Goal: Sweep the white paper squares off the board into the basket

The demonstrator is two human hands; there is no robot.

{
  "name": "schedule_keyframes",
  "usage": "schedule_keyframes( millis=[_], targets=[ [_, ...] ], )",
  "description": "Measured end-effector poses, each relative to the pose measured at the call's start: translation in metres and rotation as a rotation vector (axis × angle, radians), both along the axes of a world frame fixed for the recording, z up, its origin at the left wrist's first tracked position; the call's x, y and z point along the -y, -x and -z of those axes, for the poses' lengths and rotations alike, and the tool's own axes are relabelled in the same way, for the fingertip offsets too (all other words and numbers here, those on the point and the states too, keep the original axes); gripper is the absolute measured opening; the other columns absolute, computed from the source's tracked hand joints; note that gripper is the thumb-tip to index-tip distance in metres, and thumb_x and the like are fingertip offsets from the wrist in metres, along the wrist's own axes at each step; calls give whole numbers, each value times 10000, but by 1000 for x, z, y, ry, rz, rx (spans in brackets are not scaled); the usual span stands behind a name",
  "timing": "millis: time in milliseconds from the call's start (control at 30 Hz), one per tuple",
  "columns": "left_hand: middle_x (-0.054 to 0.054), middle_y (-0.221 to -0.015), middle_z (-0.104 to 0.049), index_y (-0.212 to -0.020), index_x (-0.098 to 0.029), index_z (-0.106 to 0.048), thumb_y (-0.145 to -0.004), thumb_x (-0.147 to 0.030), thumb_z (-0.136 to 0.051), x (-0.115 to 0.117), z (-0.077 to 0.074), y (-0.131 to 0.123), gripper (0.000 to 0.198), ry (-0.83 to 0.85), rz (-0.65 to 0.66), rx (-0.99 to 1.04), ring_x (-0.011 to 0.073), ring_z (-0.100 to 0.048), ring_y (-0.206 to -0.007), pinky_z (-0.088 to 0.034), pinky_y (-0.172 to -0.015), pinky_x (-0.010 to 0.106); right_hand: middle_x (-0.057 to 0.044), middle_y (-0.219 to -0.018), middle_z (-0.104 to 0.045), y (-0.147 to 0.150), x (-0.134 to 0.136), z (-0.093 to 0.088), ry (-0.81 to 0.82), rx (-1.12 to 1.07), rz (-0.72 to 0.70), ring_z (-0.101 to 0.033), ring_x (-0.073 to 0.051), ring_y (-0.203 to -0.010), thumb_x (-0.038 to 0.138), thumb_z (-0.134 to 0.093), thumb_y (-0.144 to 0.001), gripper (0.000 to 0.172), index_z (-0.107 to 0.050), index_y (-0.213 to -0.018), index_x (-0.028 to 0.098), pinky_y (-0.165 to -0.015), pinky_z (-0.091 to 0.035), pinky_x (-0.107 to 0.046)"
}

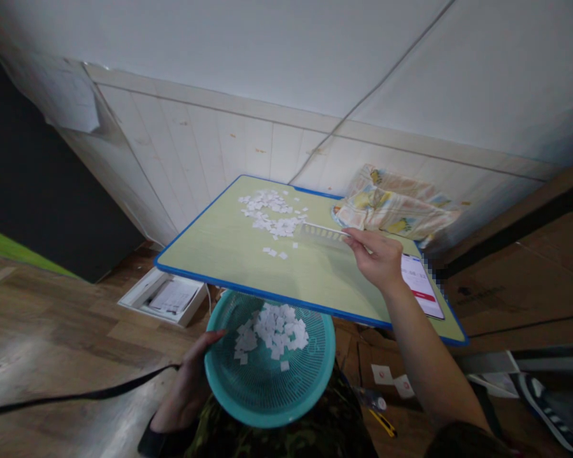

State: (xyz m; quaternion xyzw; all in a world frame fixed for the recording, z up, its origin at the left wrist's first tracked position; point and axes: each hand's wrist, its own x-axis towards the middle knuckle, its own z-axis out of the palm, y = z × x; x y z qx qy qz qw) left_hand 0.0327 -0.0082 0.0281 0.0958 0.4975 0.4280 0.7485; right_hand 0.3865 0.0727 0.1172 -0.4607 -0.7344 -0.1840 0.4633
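My left hand [195,372] grips the left rim of a teal plastic basket [272,407], thumb over the edge. Inside it lies a heap of small white paper squares [272,327]. The basket is close to my body, just below the table's front edge. My right hand [375,254] pinches one end of a thin white slotted strip [327,232], whose exact kind I cannot make out. Its far end reaches the right side of a loose pile of white paper squares [270,213] on the yellow-green table [210,248]. A few squares lie apart, nearer the front.
A phone [421,286] rests at the table's right end, near my right forearm. Patterned cloth [396,203] is bunched at the back right against the wall. On the floor are a white open box [172,296] at left and a yellow cutter [382,422] at right.
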Motion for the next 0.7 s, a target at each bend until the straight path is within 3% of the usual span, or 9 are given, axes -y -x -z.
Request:
schedule_keyframes(
  millis=[200, 400, 700],
  targets=[
    [73, -595, -754, -680, -102, -737, -799, -113, -601, -1, 2, -2, 181, -11, 0, -17, 191, -677, -492, -569, -522, 292, -28, -901, -755, 0, 0, 2, 62, -48, -5, -714, -167, -755, 250, -624, -844, 173, -733, -978, 245, -702, -560, -280],
    [82, -687, -782, -756, -113, -746, -784, -142, -629, 0, 6, 0, 124, -33, 32, 4, 215, -707, -572, -589, -607, 328, -27, -880, -754, -4, -3, 5, 58, -39, 77, -704, -159, -713, 252, -608, -851, 206, -732, -1015, 241, -674, -546, -270],
    [66, -618, -762, -702, -120, -730, -772, -132, -638, 2, 2, -1, 116, 7, 5, 2, 199, -688, -514, -580, -545, 305, -35, -906, -755, -11, -7, 9, 70, -57, 229, -691, -166, -666, 280, -611, -848, 234, -728, -1047, 240, -649, -532, -280]
  ],
)
